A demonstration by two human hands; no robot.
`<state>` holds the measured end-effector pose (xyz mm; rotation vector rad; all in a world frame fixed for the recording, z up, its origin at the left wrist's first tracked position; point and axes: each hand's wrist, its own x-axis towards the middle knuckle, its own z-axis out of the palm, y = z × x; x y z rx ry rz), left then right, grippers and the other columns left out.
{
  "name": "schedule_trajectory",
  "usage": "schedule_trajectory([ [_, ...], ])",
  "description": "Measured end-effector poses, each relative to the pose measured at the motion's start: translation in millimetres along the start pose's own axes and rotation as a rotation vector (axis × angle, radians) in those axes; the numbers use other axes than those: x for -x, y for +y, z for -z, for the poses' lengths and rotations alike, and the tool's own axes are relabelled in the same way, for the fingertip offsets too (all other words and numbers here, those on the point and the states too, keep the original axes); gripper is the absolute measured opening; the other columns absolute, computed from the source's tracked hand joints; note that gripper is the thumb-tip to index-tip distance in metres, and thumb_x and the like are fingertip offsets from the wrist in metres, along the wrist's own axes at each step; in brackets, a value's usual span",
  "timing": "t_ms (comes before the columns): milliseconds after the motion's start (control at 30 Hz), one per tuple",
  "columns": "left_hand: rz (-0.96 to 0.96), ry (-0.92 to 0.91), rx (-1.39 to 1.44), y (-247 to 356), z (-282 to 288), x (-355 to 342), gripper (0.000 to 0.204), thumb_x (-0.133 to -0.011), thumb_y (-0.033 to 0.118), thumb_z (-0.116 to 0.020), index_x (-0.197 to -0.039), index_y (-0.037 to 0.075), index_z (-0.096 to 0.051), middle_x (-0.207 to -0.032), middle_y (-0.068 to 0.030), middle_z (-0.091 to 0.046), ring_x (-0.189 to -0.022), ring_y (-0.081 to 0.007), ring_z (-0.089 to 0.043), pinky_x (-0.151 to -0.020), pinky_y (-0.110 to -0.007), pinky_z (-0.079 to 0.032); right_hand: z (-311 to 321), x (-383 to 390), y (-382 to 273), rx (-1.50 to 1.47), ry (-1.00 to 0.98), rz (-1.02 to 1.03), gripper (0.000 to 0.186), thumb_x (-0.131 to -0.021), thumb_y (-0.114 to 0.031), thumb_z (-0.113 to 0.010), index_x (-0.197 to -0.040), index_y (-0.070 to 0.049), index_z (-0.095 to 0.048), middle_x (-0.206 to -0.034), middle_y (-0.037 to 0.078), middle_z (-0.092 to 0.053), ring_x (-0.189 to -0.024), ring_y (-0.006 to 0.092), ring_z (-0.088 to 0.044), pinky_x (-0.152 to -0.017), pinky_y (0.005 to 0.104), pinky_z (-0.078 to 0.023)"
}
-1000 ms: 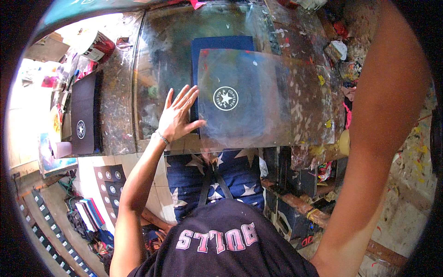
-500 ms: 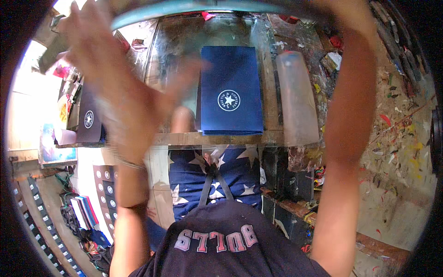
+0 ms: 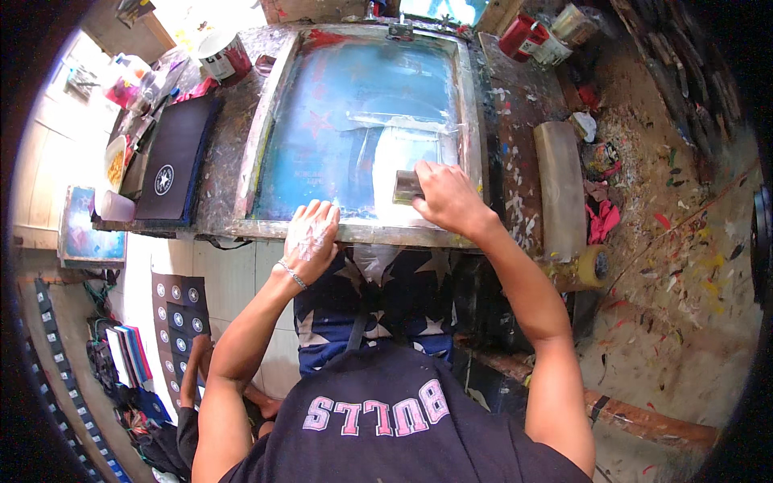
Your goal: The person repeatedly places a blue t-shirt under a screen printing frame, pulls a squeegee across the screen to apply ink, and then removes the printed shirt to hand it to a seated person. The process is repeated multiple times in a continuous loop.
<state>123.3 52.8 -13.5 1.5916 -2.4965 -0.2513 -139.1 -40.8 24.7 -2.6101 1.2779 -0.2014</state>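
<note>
A screen printing frame [image 3: 248, 169] with a wooden border and blue mesh lies flat on the worktable in front of me. My left hand [image 3: 312, 232], white smears on its back, grips the frame's near edge with fingers bent over the rail. In my right hand [image 3: 451, 197] is a small squeegee [image 3: 407, 187], held over the mesh's near right part. Bright glare whitens the mesh beside it. Whatever lies under the mesh is hidden.
Left of the frame lies a stack of dark printed sheets [image 3: 179, 153], with a pale cup [image 3: 117, 206] beside it. A paint can [image 3: 224, 58] stands behind. Red and white containers [image 3: 523, 36] are at the back right. A long pale block [image 3: 558, 181] sits on the right side.
Both raised hands have come down toward me, and the frame now lies flat where the blue printed sheets showed. The squeegee is now visible in my right hand.
</note>
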Motion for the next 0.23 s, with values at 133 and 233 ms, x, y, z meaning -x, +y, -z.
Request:
schedule_trajectory([
  [133, 0.010, 0.018, 0.031, 2.0, -5.9, 1.1, 0.045, -0.066, 0.014, -0.084, -0.097, 0.003, -0.054, -0.099, -0.0132, -0.056, -0.101, -0.0321, -0.054, -0.089, -0.042, -0.044, -1.6, -12.0, 9.9, -0.125, -0.180, -0.101, 0.027, -0.081, -0.006, -0.067, -0.105, 0.003, -0.059, -0.101, 0.027, -0.068, -0.099, 0.0463, -0.065, -0.089, 0.0538, -0.051],
  [233, 0.046, -0.120, 0.038, 0.7, -6.7, -2.1, 0.053, -0.070, 0.020, -0.083, -0.112, -0.001, -0.057, -0.105, -0.0156, -0.058, -0.106, -0.0318, -0.054, -0.091, -0.042, -0.042, -3.2, -10.1, 9.5, -0.125, -0.170, -0.101, 0.027, -0.081, -0.005, -0.067, -0.106, 0.002, -0.059, -0.102, 0.027, -0.068, -0.101, 0.0458, -0.065, -0.088, 0.0536, -0.051],
])
